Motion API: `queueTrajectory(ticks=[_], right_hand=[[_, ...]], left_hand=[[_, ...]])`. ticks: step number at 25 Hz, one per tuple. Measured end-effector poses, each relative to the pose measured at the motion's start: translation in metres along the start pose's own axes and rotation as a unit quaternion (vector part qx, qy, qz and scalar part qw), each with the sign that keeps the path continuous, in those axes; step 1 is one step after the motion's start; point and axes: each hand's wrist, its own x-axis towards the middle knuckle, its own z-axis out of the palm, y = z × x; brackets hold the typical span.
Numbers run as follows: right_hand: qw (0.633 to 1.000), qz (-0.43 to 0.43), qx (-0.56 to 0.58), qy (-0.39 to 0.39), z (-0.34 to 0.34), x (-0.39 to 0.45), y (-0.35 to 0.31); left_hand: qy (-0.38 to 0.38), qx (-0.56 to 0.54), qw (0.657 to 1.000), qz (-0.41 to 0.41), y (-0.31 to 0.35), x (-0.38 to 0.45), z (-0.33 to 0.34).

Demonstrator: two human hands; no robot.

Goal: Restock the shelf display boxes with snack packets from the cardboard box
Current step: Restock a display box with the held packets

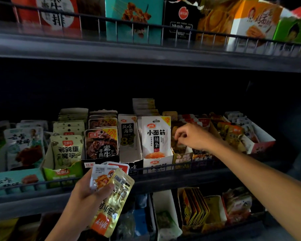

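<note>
A: Several snack packets (109, 192) fanned in our left hand (87, 193) — grip clamped on their lower halves, below the middle shelf (146, 181) rail.
B: Handling?
A: Light, soft, glossy foil — we'd expect them to slip. Best pinched by the flat sealed top edge.
B: Right hand (193, 136)?
A: Over the brown display box (182, 158) right of the white one; fingers curled at a packet top, can't tell if it grips.

Dim light falls on dark metal shelving (146, 54) with wire front rails (163, 28), its back in shadow.
</note>
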Motion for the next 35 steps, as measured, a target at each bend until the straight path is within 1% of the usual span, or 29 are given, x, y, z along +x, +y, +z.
queueTrajectory(ticks=[2, 5, 9, 10, 11, 13, 14, 15, 17, 18, 20, 21, 22, 25, 26, 27, 28, 30, 31, 32, 33, 34, 35], right_hand=[[1.0, 0.001, -0.015, 0.009, 0.003, 0.001, -0.002], [0.997, -0.015, -0.075, -0.03, 0.007, 0.006, -0.004], [0.998, -0.043, -0.038, 0.009, 0.003, 0.007, -0.003], [0.998, -0.054, -0.034, 0.025, 0.002, 0.005, -0.002], [0.996, -0.059, -0.02, 0.057, -0.001, 0.004, -0.001], [0.986, -0.037, 0.028, 0.162, -0.008, 0.01, 0.003], [0.98, -0.019, 0.033, 0.196, -0.011, 0.019, 0.004], [0.982, -0.004, 0.017, 0.187, -0.014, 0.031, 0.005], [0.995, 0.018, -0.014, 0.097, -0.011, 0.058, 0.004], [0.997, 0.039, -0.006, 0.062, -0.007, 0.067, 0.004], [0.992, 0.121, 0.035, 0.019, 0.001, 0.075, 0.006], [0.987, 0.154, 0.052, 0.013, 0.004, 0.078, 0.009], [0.985, 0.166, 0.054, 0.015, 0.006, 0.078, 0.011], [0.989, 0.138, 0.042, 0.02, 0.008, 0.077, 0.008], [0.99, 0.123, 0.042, 0.046, 0.005, 0.073, 0.005], [0.988, 0.112, 0.051, 0.097, 0.001, 0.066, 0.0], [0.979, 0.098, 0.067, 0.165, -0.001, 0.055, -0.009], [0.945, 0.034, 0.116, 0.302, 0.003, 0.014, -0.038], [0.928, -0.003, 0.152, 0.339, 0.012, -0.013, -0.054], [0.92, -0.026, 0.205, 0.333, 0.026, -0.042, -0.074], [0.919, -0.024, 0.277, 0.281, 0.042, -0.071, -0.095], [0.914, 0.001, 0.358, 0.192, 0.056, -0.098, -0.117], [0.89, 0.041, 0.446, 0.088, 0.067, -0.118, -0.137]], left_hand=[[-0.003, 0.008, 1.0, 0.004, -0.001, 0.002, 0.002], [-0.003, 0.01, 1.0, 0.011, 0.001, 0.002, 0.006], [-0.002, 0.007, 1.0, -0.001, 0.004, 0.003, 0.006], [-0.004, 0.006, 1.0, -0.001, 0.003, 0.003, 0.006], [-0.006, 0.007, 1.0, 0.001, 0.004, 0.003, 0.006], [-0.014, 0.007, 1.0, 0.008, 0.007, 0.003, 0.007], [-0.018, 0.007, 1.0, 0.008, 0.008, 0.003, 0.007], [-0.021, 0.008, 1.0, 0.007, 0.009, 0.003, 0.007], [-0.025, 0.014, 1.0, 0.006, 0.01, 0.004, 0.007], [-0.026, 0.013, 1.0, 0.007, 0.009, 0.004, 0.006], [-0.024, -0.001, 1.0, 0.004, 0.01, 0.006, 0.004], [-0.02, -0.005, 1.0, 0.004, 0.01, 0.008, 0.003], [-0.015, -0.002, 1.0, 0.003, 0.008, 0.009, 0.002], [0.01, -0.005, 1.0, -0.013, 0.006, 0.012, -0.001], [0.013, -0.017, 1.0, -0.019, 0.007, 0.012, 0.001], [0.018, -0.033, 0.999, -0.028, 0.01, 0.011, 0.004], [0.028, -0.056, 0.997, -0.038, 0.011, 0.01, 0.006], [0.048, -0.106, 0.991, -0.061, 0.012, 0.008, 0.007], [0.053, -0.125, 0.988, -0.07, 0.012, 0.007, 0.008], [0.055, -0.143, 0.985, -0.075, 0.013, 0.005, 0.01], [0.06, -0.158, 0.982, -0.08, 0.012, 0.003, 0.011], [0.065, -0.169, 0.98, -0.082, 0.011, -0.001, 0.014], [0.066, -0.174, 0.979, -0.08, 0.011, -0.004, 0.018]])
